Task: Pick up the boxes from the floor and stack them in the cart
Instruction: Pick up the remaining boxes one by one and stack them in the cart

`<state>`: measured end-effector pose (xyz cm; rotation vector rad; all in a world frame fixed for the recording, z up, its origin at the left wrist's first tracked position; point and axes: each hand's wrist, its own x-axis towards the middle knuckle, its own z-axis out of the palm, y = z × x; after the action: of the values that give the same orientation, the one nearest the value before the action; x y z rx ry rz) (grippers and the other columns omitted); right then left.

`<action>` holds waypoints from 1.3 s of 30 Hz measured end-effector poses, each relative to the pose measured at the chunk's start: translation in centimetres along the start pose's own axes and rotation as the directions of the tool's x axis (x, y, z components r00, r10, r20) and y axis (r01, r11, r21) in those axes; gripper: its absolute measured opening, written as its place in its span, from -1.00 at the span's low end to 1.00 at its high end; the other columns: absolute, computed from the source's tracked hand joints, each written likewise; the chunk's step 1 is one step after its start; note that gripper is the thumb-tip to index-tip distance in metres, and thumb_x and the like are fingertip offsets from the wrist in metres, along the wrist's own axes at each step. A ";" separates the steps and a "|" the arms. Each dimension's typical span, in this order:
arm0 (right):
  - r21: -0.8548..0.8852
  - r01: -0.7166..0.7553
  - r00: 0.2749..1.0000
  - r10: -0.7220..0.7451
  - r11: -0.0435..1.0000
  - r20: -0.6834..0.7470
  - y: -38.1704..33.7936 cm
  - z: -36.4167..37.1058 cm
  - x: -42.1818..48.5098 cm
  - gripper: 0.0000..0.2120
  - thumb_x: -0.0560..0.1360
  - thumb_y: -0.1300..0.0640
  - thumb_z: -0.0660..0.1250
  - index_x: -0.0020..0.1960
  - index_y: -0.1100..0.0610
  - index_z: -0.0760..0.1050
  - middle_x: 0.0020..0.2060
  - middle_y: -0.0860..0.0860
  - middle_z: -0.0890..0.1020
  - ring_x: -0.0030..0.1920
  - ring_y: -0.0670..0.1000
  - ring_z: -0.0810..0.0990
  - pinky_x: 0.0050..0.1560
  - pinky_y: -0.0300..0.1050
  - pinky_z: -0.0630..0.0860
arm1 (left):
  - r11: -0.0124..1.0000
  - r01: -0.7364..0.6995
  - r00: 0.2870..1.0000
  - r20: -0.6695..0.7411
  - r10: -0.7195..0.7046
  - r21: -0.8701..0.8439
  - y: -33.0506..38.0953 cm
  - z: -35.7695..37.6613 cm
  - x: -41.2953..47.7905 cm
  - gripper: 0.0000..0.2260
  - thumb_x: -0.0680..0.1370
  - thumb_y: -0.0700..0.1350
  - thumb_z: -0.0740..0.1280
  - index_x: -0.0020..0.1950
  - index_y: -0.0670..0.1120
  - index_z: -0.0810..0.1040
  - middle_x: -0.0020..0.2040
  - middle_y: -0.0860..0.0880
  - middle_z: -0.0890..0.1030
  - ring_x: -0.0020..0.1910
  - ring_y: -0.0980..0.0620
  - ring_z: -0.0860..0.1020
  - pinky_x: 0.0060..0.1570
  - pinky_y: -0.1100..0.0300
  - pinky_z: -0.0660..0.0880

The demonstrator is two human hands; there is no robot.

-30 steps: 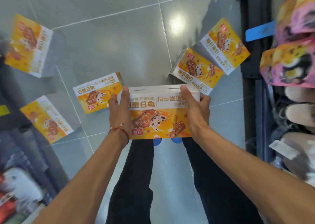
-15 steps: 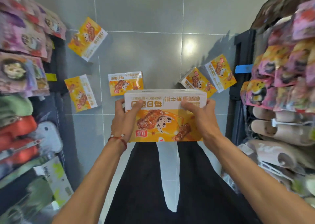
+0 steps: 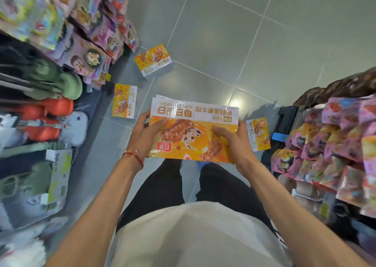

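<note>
While the left hand (image 3: pixel 146 136) and right hand (image 3: pixel 236 142) each curl a grip round one short end, the orange box (image 3: pixel 193 132) hangs above the floor (image 3: pixel 213 43). It is probably light, stiff and glossy, so the ends suit. Other boxes (image 3: pixel 153 60) lie below.

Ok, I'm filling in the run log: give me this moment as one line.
left hand, right hand: gripping box | floor: three more boxes | cart: not in view

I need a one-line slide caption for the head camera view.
A person's left hand and right hand grip an orange box above the tiled floor, where three more boxes lie.
</note>
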<state>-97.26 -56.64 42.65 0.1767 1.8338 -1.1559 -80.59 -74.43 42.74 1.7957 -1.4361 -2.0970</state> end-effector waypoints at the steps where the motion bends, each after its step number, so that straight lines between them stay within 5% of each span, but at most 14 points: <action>1: -0.016 0.036 0.999 -0.036 0.999 0.026 -0.3 -0.1 -0.6 -0.46 0.53 0.08 0.52 0.40 0.00 0.35 0.22 -0.05 0.66 0.14 -0.03 0.71 0.18 0.04 0.67 | 0.999 -0.029 0.999 -0.017 0.029 -0.014 -0.1 -0.1 -1.2 -0.63 0.57 0.03 0.41 0.37 0.11 0.49 0.12 0.05 0.70 -0.04 0.00 0.72 -0.04 0.00 0.66; 5: -0.057 0.182 0.966 -0.167 0.982 0.198 -1.0 -0.7 -3.0 -0.68 0.57 0.16 0.46 0.23 -0.16 0.52 0.08 -0.13 0.74 0.07 -0.05 0.74 0.13 0.03 0.68 | 0.992 -0.114 0.984 -0.147 0.103 -0.062 -1.2 0.2 -5.9 -0.68 0.59 0.07 0.38 0.33 0.09 0.54 0.08 0.06 0.72 -0.02 0.04 0.71 -0.08 0.17 0.64; 10: -0.086 0.301 0.880 -0.242 0.950 0.408 -1.4 -1.8 -5.3 -0.56 0.60 0.20 0.40 0.42 -0.09 0.47 0.20 -0.05 0.71 0.13 -0.01 0.73 0.14 -0.08 0.67 | 0.951 -0.227 0.910 -0.393 0.130 -0.212 -4.1 0.9 -11.0 -0.71 0.56 -0.03 0.44 0.27 0.09 0.54 0.05 0.10 0.71 -0.05 0.12 0.70 -0.08 0.23 0.59; 16: -0.171 0.404 0.769 -0.233 0.899 0.596 -1.1 -0.8 -8.3 -0.41 0.60 0.18 0.38 0.56 -0.12 0.32 0.26 -0.08 0.68 0.22 0.01 0.69 0.27 0.02 0.59 | 0.852 -0.350 0.793 -0.607 0.048 -0.390 -8.3 1.1 -18.0 -0.58 0.51 -0.13 0.48 0.32 0.09 0.48 0.07 0.08 0.69 -0.11 0.16 0.69 -0.16 0.31 0.53; 19: -0.192 0.457 0.715 -0.231 0.868 0.660 -0.4 0.7 -10.4 -0.49 0.62 0.26 0.29 0.41 -0.25 0.43 0.13 -0.25 0.71 0.10 -0.20 0.69 0.05 -0.33 0.57 | 0.816 -0.394 0.744 -0.669 0.011 -0.424 -10.9 0.6 -21.8 -0.66 0.50 -0.05 0.48 0.26 0.18 0.59 0.03 0.17 0.72 -0.01 0.19 0.67 -0.01 0.31 0.50; 21: -0.218 0.467 0.689 -0.198 0.857 0.697 0.6 2.0 -11.8 -0.51 0.62 0.28 0.28 0.31 -0.29 0.45 0.02 -0.34 0.71 0.01 -0.28 0.68 -0.08 -0.42 0.53 | 0.817 -0.409 0.693 -0.721 -0.011 -0.406 -13.2 0.3 -24.0 -0.66 0.48 0.05 0.49 0.25 0.18 0.62 0.03 0.18 0.72 0.07 0.14 0.66 0.17 0.18 0.51; 25: -0.279 0.505 0.629 -0.126 0.817 0.767 3.8 4.6 -15.4 -0.40 0.59 0.12 0.38 0.57 -0.19 0.34 0.31 -0.20 0.63 0.28 -0.11 0.61 0.24 -0.16 0.51 | 0.782 -0.441 0.591 -0.799 -0.116 -0.440 -18.2 -0.4 -28.4 -0.71 0.45 0.17 0.47 0.17 0.28 0.63 0.06 0.18 0.71 0.12 0.08 0.65 0.31 0.02 0.49; 28: -0.310 0.565 0.564 -0.083 0.764 0.822 6.8 6.6 -18.9 -0.40 0.60 0.08 0.40 0.57 -0.23 0.33 0.30 -0.19 0.63 0.25 -0.14 0.63 0.23 -0.20 0.54 | 0.707 -0.519 0.513 -0.837 -0.192 -0.480 -22.5 -0.9 -32.0 -0.57 0.43 0.13 0.49 0.30 0.23 0.57 0.11 0.17 0.70 0.12 0.11 0.65 0.21 0.12 0.51; 31: -0.338 0.600 0.489 0.002 0.725 0.872 10.4 8.6 -23.2 -0.43 0.61 0.18 0.40 0.53 -0.19 0.35 0.20 -0.18 0.67 0.00 -0.33 0.67 -0.10 -0.48 0.52 | 0.636 -0.585 0.473 -0.849 -0.238 -0.504 -27.1 -1.9 -36.5 -0.49 0.44 -0.02 0.54 0.37 0.08 0.54 0.09 0.13 0.70 0.05 0.16 0.66 0.07 0.26 0.52; 34: -0.351 0.644 0.413 0.077 0.679 0.907 14.7 10.0 -28.0 -0.38 0.59 0.19 0.42 0.53 -0.18 0.28 0.15 -0.21 0.65 -0.10 -0.41 0.65 -0.20 -0.55 0.47 | 0.641 -0.579 0.461 -0.851 -0.252 -0.504 -32.8 -3.0 -41.5 -0.40 0.34 0.01 0.60 0.36 0.10 0.53 0.13 0.11 0.70 0.14 0.11 0.64 0.16 0.21 0.51; 39: -0.369 0.724 0.302 0.213 0.583 0.929 23.5 11.9 -35.8 -0.18 0.47 0.02 0.56 0.62 -0.12 0.25 0.30 -0.16 0.62 0.18 -0.27 0.62 -0.12 -0.53 0.50 | 0.670 -0.587 0.341 -0.890 -0.303 -0.453 -42.1 -4.1 -49.8 -0.50 0.34 -0.14 0.62 0.16 0.21 0.52 -0.06 0.29 0.69 -0.06 0.29 0.64 -0.09 0.42 0.51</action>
<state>-57.04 -41.11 53.48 -1.2259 1.0421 -0.3126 -39.14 -25.29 54.24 1.7489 -0.2703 -0.7943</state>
